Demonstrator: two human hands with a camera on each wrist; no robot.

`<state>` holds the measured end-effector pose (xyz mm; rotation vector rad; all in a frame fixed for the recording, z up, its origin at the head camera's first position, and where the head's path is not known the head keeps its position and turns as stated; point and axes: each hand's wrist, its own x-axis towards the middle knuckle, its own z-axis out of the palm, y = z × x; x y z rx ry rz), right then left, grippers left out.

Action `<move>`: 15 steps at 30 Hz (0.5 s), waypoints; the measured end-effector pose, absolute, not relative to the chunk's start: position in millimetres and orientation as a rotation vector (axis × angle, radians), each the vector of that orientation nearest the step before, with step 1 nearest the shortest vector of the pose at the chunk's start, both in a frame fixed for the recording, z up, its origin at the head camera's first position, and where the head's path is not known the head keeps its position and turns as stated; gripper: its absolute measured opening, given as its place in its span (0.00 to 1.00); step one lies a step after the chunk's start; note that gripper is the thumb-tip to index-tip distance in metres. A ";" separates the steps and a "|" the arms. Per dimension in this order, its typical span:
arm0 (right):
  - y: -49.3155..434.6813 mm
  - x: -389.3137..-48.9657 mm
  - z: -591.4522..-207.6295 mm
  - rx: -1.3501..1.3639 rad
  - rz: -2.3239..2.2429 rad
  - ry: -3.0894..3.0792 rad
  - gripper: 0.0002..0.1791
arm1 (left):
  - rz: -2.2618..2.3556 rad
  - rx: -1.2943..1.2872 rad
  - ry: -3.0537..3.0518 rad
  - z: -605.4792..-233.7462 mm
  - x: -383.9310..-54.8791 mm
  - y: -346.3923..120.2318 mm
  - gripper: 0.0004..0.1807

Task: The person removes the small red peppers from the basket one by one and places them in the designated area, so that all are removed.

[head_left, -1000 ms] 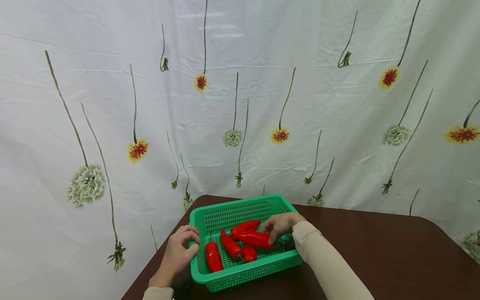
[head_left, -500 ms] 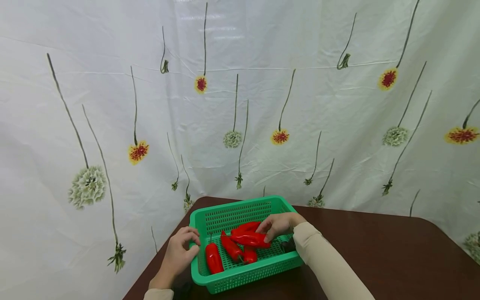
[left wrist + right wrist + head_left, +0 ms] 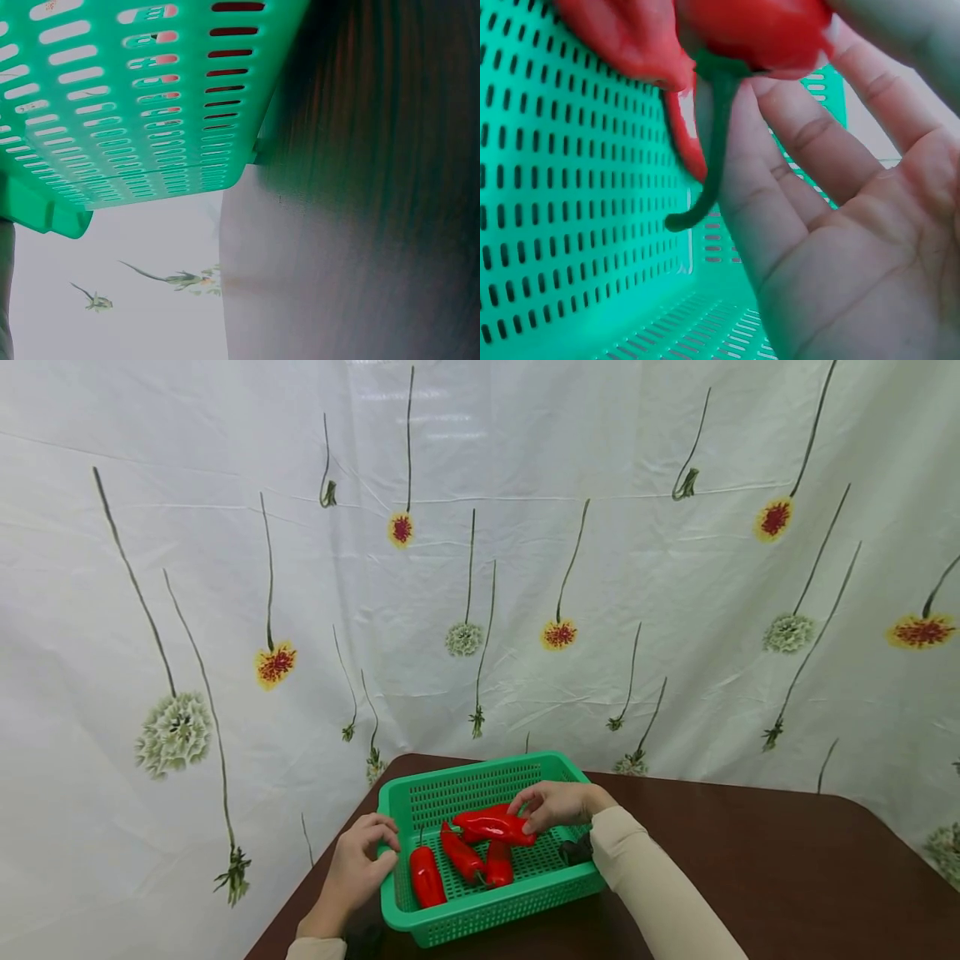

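My right hand (image 3: 558, 803) pinches a glossy red pepper (image 3: 491, 828) above the basket floor, toward the right of the green basket (image 3: 517, 893). In the right wrist view, the pepper's green stem (image 3: 720, 127) hangs past the fingers. Another red pepper (image 3: 495, 808) lies partly hidden behind the held one. Three more peppers rest in the basket: one at the left (image 3: 427, 878), one slanted (image 3: 461, 857) and one near the middle (image 3: 498, 864). My left hand (image 3: 356, 867) grips the basket's left rim, fingers and thumb bent over it; the left wrist view shows mostly the perforated wall (image 3: 150, 112).
The basket stands on a dark brown table (image 3: 712, 852) near its left edge. A white curtain (image 3: 480, 610) with printed flowers hangs behind it. Beneath my right wrist is a small black object (image 3: 576, 852), partly covered.
My right hand has moved slightly to the left with the red pepper, which is now raised and shifted left and uncovers more of the middle pepper. My left hand has stayed on the rim.
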<state>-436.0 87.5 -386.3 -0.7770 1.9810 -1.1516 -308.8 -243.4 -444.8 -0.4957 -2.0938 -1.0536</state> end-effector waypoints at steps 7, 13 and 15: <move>89.8 -431.5 -380.7 -0.814 -1.255 2.016 0.21 | -1.076 -0.491 -2.104 -446.1 -309.1 -243.4 0.18; 92.1 -430.8 -373.6 -0.826 -1.342 2.053 0.23 | -1.063 -0.488 -2.098 -446.9 -309.6 -244.0 0.20; 93.2 -430.2 -370.2 -0.819 -1.388 2.055 0.23 | -1.057 -0.490 -2.095 -446.9 -309.9 -244.1 0.20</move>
